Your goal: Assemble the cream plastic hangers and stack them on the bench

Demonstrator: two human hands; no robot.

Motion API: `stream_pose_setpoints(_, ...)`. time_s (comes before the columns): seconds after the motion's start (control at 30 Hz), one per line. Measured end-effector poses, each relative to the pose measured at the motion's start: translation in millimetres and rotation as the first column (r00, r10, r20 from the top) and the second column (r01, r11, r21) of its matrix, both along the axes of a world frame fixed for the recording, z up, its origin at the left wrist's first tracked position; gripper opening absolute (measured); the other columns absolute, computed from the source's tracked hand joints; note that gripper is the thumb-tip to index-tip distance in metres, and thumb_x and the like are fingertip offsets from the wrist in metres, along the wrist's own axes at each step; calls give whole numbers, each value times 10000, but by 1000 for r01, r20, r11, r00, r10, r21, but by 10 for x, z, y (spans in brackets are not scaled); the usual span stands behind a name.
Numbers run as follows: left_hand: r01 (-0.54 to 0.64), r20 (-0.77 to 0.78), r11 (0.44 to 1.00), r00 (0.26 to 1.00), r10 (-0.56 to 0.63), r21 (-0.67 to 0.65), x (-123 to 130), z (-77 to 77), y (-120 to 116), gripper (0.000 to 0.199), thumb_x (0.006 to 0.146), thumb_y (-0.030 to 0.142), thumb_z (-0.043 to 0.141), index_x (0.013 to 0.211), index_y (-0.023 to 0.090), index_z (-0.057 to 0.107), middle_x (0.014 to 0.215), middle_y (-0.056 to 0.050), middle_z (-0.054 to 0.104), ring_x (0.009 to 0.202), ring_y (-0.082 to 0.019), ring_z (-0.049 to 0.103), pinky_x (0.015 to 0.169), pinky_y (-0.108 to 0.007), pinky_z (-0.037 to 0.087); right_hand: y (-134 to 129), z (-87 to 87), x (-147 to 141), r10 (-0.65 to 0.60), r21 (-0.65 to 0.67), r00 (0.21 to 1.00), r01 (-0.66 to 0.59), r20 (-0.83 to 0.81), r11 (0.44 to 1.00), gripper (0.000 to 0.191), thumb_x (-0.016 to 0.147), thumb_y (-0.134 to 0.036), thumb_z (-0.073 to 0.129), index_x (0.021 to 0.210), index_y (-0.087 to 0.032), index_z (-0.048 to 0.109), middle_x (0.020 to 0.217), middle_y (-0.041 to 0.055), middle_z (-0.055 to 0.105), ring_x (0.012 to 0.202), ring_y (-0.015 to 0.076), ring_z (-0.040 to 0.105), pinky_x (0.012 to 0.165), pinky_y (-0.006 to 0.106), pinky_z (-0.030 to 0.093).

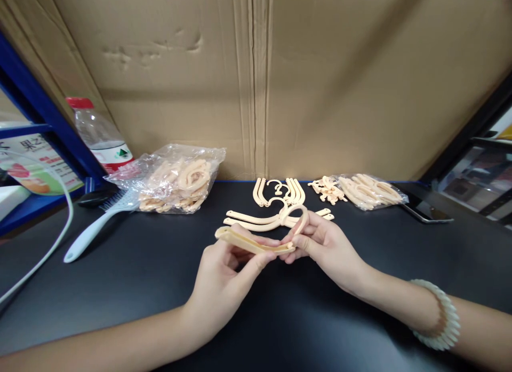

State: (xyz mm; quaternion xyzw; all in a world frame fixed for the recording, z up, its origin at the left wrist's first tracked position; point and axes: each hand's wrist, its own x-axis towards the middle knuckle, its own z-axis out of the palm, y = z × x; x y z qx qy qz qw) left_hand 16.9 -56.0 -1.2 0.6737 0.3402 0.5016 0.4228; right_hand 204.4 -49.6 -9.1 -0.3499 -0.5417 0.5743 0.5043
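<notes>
My left hand [228, 271] is closed on a beige plastic hanger arm [244, 241], which slants across the fingers. My right hand [320, 247] pinches a curved hanger hook [302, 220] of the same beige plastic. The hook's lower end meets the inner end of the arm between my fingertips; whether the two are joined, I cannot tell. Just beyond my hands, beige hangers [256, 221] lie on the dark table. Farther back are loose hanger arms [296, 192] and small loose hooks [276, 186].
Left stand a clear bag of hanger parts [180, 180], a pale blue hairbrush [100, 220], a red-capped bottle [100, 135] and a white cable [68, 223]. Right are small beige pieces [328, 189], another filled bag [368, 191] and a dark phone-like slab [428, 205]. Cardboard [360, 84] walls the back.
</notes>
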Motion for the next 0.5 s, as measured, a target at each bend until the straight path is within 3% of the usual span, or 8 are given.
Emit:
stream_pose_setpoints(0.1,-33,11,999,999,34,-20,14,2,9,67,805,230,680,843,175,674,825,-28,719,778,-171,702,713,-240,588,-27,4,-10,-21,24,1000,20,6,1000,278,823,-326,690,768,-184,458,763,18,671,647,152,679,626,314,592)
stream_pose_setpoints(0.3,-7,120,951,992,47,-309,28,-3,106,253,786,308,717,923,149,576,864,-38,718,818,-166,698,693,-221,582,-15,-5,-11,-43,111,997,35,63,993,248,805,-345,703,781,-176,523,865,22,598,777,133,615,647,258,565)
stream_pose_setpoints(0.4,-12,138,935,988,65,-355,27,3,149,271,791,327,713,926,141,571,847,-36,709,838,-158,687,688,-200,569,4,-18,-18,-82,115,995,76,50,990,275,765,-348,740,760,-184,519,777,-19,526,635,90,543,512,202,514)
stream_pose_setpoints(0.5,25,148,918,988,36,-395,32,-8,175,296,782,328,719,955,142,568,838,-39,707,815,-156,682,697,-216,566,7,-30,-28,-33,32,999,33,17,999,297,773,-357,731,767,-190,485,679,-42,532,551,82,531,485,210,510)
